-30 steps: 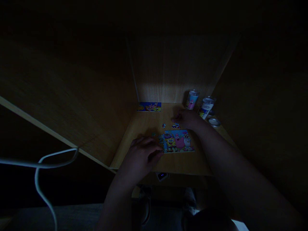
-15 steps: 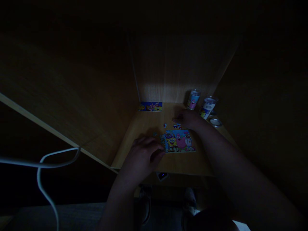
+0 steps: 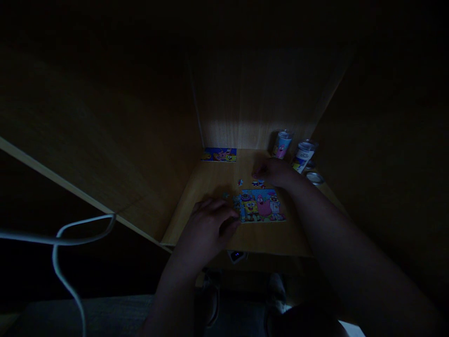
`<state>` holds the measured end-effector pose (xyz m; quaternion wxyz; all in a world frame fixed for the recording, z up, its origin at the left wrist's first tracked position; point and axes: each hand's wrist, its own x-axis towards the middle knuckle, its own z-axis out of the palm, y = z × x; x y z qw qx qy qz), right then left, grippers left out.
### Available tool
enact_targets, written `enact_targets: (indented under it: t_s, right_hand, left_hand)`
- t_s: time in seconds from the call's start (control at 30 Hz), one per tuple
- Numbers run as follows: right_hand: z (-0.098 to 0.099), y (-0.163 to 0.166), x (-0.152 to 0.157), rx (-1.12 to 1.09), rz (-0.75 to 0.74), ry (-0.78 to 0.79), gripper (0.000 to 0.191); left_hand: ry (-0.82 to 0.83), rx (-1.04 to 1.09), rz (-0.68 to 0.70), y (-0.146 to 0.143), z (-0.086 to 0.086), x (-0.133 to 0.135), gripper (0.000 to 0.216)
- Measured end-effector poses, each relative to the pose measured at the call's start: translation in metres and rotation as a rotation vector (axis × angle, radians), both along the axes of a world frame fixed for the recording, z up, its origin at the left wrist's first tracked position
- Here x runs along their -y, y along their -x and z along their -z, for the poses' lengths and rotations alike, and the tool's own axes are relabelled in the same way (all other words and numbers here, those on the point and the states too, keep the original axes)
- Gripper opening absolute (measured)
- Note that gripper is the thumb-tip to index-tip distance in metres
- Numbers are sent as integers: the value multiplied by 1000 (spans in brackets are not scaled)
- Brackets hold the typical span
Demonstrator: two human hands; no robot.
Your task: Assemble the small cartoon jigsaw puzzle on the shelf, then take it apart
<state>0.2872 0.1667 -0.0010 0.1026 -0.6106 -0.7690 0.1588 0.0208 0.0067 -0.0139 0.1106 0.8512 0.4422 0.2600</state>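
Observation:
A mostly assembled cartoon jigsaw puzzle (image 3: 261, 206) of SpongeBob and Patrick lies on the wooden desktop (image 3: 210, 180). My left hand (image 3: 210, 224) rests with curled fingers against the puzzle's left edge. My right hand (image 3: 273, 172) is above the puzzle's far edge, its fingertips down by a small cluster of loose pieces (image 3: 257, 184). Two single loose pieces (image 3: 240, 182) lie farther left, one of them a small bluish piece (image 3: 226, 195). The dim light hides whether either hand holds a piece.
A small SpongeBob picture card (image 3: 218, 155) lies against the back wall. Two printed tumblers (image 3: 282, 144) stand at the back right, with a metal lid (image 3: 315, 178) beside them. Wooden panels enclose the desk. A white cable (image 3: 59, 238) hangs at the lower left.
The view has shifted slightly and the picture has darkened. Both hands stay in about the same places relative to the puzzle.

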Motion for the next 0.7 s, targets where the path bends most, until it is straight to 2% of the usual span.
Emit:
enact_targets:
  t_s: [0.2, 0.7]
  right_hand:
    - [7, 5, 3, -152, -109, -56, 5]
    - [15, 9, -1, -396, -154, -225, 3]
  left_hand:
    - [-11, 7, 0, 0, 1, 0, 8]
    - [-16, -2, 6, 0, 1, 1, 6]
